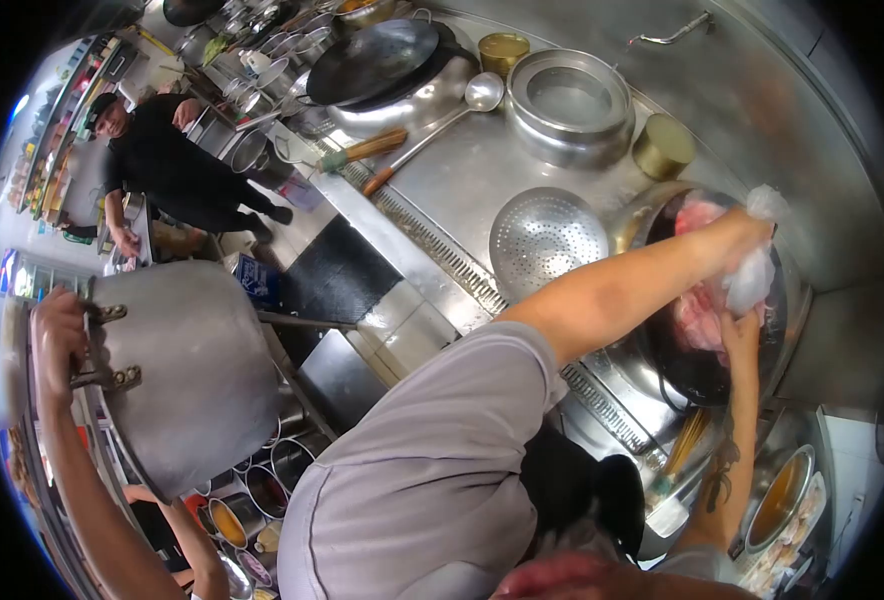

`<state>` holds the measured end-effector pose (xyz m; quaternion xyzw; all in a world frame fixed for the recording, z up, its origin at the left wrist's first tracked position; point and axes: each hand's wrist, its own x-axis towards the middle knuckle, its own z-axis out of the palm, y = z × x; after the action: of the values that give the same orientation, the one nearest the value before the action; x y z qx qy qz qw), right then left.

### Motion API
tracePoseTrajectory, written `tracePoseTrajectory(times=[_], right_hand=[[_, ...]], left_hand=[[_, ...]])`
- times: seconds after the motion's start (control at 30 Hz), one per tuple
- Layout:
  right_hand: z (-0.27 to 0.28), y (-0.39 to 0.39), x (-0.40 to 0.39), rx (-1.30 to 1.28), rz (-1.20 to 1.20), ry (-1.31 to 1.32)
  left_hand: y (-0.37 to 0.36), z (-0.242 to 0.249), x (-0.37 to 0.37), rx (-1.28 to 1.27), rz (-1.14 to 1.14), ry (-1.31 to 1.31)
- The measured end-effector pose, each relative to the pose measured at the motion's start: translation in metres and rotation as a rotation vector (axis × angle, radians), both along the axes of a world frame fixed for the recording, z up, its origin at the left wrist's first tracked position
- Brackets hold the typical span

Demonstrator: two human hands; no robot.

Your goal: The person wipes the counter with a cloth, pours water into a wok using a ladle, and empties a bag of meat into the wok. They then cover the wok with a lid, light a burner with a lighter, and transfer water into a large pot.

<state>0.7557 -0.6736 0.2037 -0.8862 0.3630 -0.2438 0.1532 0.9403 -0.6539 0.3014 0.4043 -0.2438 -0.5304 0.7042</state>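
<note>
Over the dark wok at the right, my left hand is closed round the upper part of a clear plastic bag. My right hand, at the end of a tattooed forearm, has its fingers closed on the lower part of that bag. Pink and red raw meat lies in the wok beside and below the bag, partly covered by my left forearm. A perforated metal strainer rests on the steel counter near that forearm.
At left, a co-worker's hand grips a large metal pot. Someone in black stands further back. The counter holds a ladle, a bamboo brush, a metal pot and another wok. Orange liquid fills a bowl at lower right.
</note>
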Motion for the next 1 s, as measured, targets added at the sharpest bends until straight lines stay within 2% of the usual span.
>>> tracePoseTrajectory(times=[0.03, 0.07, 0.1, 0.13, 0.17, 0.2, 0.23, 0.27, 0.3, 0.33, 0.37, 0.43, 0.53, 0.63, 0.7, 0.73, 0.77, 0.8, 0.83, 0.87, 0.97, 1.0], right_hand=[[-0.017, -0.019, -0.001, 0.254, -0.1, -0.135], [-0.035, -0.039, -0.002, 0.482, -0.223, -0.302], [-0.025, -0.046, 0.001, 0.616, -0.306, -0.453], [-0.004, -0.044, 0.013, 0.728, -0.345, -0.606], [0.029, -0.037, 0.022, 0.803, -0.396, -0.722], [0.059, -0.027, 0.033, 0.865, -0.449, -0.821], [0.087, -0.016, 0.042, 0.916, -0.505, -0.901], [0.109, -0.011, 0.049, 0.96, -0.554, -0.978], [0.126, -0.01, 0.061, 0.986, -0.577, -1.052], [0.119, -0.03, 0.047, 1.078, -0.478, -1.135], [0.11, -0.055, 0.038, 1.176, -0.361, -1.214], [0.121, -0.059, 0.038, 1.159, -0.323, -1.279], [0.135, -0.063, 0.044, 1.202, -0.334, -1.387], [0.131, -0.071, 0.036, 1.164, -0.343, -1.388], [0.129, -0.075, 0.03, 1.183, -0.292, -1.312], [0.136, -0.059, 0.032, 1.129, -0.23, -1.172], [0.127, -0.069, 0.026, 1.197, -0.181, -1.206], [0.112, -0.093, 0.011, 1.263, -0.137, -1.237], [0.092, -0.125, -0.008, 1.323, -0.072, -1.265], [0.087, -0.13, -0.013, 1.335, -0.111, -1.262], [0.078, -0.143, -0.033, 1.232, -0.235, -1.197], [0.074, -0.151, -0.042, 1.161, -0.262, -1.144]], left_hand=[[0.049, 0.022, 0.001, -0.048, 0.146, -0.18], [0.071, 0.03, 0.017, 0.043, 0.088, -0.327], [0.092, 0.037, 0.034, 0.125, 0.024, -0.478], [0.082, 0.018, 0.058, 0.326, -0.278, -0.595], [0.082, -0.034, 0.062, -0.223, -0.405, -0.033], [0.094, 0.0, 0.07, 0.219, -0.501, -0.534], [0.096, -0.029, 0.073, -0.269, -0.423, -0.339], [0.096, -0.029, 0.076, -0.025, -0.382, -0.67], [0.123, 0.008, 0.074, -0.005, -0.347, -0.826], [0.116, -0.034, 0.066, 0.003, -0.147, -0.959], [0.119, -0.043, 0.058, 0.189, -0.188, -1.141], [0.123, -0.058, 0.042, 0.281, -0.307, -1.399], [0.132, -0.067, 0.025, 0.262, -0.408, -1.323], [0.131, -0.07, 0.017, 0.299, -0.201, -1.249], [0.123, -0.083, 0.012, 0.242, -0.142, -0.877], [0.118, -0.091, 0.013, 0.219, -0.083, -0.699], [0.114, -0.092, 0.008, 0.27, -0.148, -0.457], [0.113, -0.087, 0.009, 0.176, -0.213, -0.355], [0.115, -0.081, 0.008, 0.202, -0.217, -0.299], [0.115, -0.078, 0.003, 0.226, -0.229, -0.241], [0.092, -0.112, -0.024, 0.296, -0.107, -0.281], [0.099, -0.095, -0.023, 0.351, -0.102, -0.248]])
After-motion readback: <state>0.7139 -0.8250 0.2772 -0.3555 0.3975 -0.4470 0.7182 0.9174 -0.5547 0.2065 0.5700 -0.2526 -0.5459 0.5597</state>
